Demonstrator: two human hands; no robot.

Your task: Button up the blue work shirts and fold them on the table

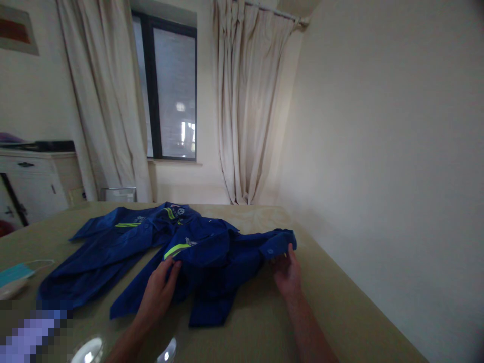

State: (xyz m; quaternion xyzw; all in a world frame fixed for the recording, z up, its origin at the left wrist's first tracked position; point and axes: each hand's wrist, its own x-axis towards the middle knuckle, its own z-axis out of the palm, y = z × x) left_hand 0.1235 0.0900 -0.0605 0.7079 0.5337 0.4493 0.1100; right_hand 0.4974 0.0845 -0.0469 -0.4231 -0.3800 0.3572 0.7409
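Observation:
A dark blue work jacket (pixel 212 252) with a yellow-green stripe lies rumpled on the table. My left hand (pixel 162 282) grips its front edge by the stripe, thumb and fingers closed on the cloth. At the garment's right end, my right hand (pixel 288 269) pinches a buttoned part that looks like a cuff or hem, lifted a little off the surface. Some of its fingers are hidden beneath the cloth. A second blue garment (pixel 102 252), with similar stripes and white print, is spread to the left and partly overlapped by the first.
The table (pixel 325 302) has a glossy greenish-tan top, with a wall (pixel 397 151) along its right side. A light-blue face mask (pixel 17 275) lies at the left edge. Beyond stand curtains (pixel 249 101), a window (pixel 174 91) and a white cabinet (pixel 32 181).

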